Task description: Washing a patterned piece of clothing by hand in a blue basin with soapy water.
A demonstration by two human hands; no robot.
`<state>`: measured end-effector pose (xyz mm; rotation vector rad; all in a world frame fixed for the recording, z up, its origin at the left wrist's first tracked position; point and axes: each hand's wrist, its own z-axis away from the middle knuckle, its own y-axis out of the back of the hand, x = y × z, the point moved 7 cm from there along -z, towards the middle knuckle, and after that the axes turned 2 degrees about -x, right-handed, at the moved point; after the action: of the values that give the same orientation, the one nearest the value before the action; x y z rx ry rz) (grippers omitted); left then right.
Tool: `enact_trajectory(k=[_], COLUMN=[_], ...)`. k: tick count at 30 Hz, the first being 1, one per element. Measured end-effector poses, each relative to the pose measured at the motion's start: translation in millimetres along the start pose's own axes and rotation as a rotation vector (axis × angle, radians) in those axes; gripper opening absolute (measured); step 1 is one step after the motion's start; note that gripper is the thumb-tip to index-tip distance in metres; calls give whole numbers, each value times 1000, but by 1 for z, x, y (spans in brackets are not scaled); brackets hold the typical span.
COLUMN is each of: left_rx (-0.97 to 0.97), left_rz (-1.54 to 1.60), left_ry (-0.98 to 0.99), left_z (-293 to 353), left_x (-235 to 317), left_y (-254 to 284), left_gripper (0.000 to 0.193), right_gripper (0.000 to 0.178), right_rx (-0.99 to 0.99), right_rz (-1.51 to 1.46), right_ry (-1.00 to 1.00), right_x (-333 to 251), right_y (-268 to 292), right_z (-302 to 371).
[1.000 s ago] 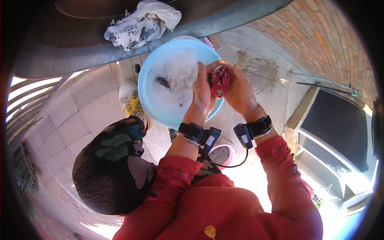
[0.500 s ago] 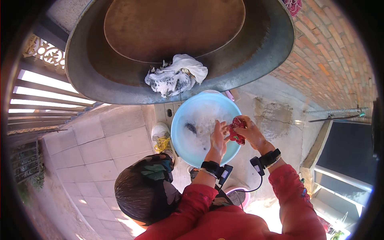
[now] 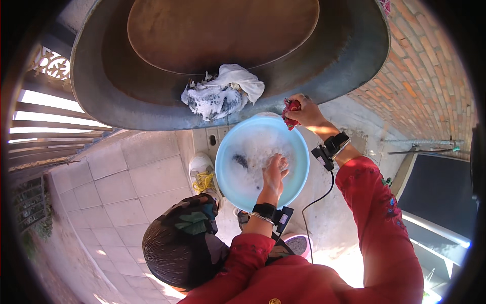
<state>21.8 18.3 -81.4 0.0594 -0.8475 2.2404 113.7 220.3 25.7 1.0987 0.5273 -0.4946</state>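
Observation:
My right hand (image 3: 302,112) grips a small bunched red cloth (image 3: 292,114) above the far right rim of the light blue basin (image 3: 305,167), close to the big metal tub's edge. Inside the basin is cloudy, foamy water (image 3: 258,139). My left hand (image 3: 275,175) is over the suds at the basin's middle right, empty as far as I can see, with its fingers parted. A dark, wet item (image 3: 240,161) pokes through the foam on the left. What else lies under the suds is hidden.
A large, deep metal vessel (image 3: 349,66) stands ahead; a sudsy white-and-dark cloth heap (image 3: 220,93) lies on its near side. A shoe with yellow laces (image 3: 202,175) is left of the basin. A pink-rimmed tub (image 3: 296,243) sits near me, and a brick wall (image 3: 415,76) rises at right.
My right hand has carried the red cloth away from my left hand, forward to the basin's far rim. My left hand stays over the suds, its fingers no longer beside the cloth.

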Motion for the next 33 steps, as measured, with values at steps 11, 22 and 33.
enact_trajectory(k=[11,22,33], left_rx=[23,31,130], left_rz=[13,4,18], left_ry=[1,-17,-33], left_z=[-5,-9,-13], left_x=[9,16,7], left_y=[-7,-12,8], left_gripper=[22,22,21], right_gripper=[43,29,26], right_rx=[72,-110,-95], right_rz=[537,857,563], right_ry=[196,769,526], right_x=[-35,-52,-36], right_y=[-9,-64,-59], right_z=[-39,-33,-23])
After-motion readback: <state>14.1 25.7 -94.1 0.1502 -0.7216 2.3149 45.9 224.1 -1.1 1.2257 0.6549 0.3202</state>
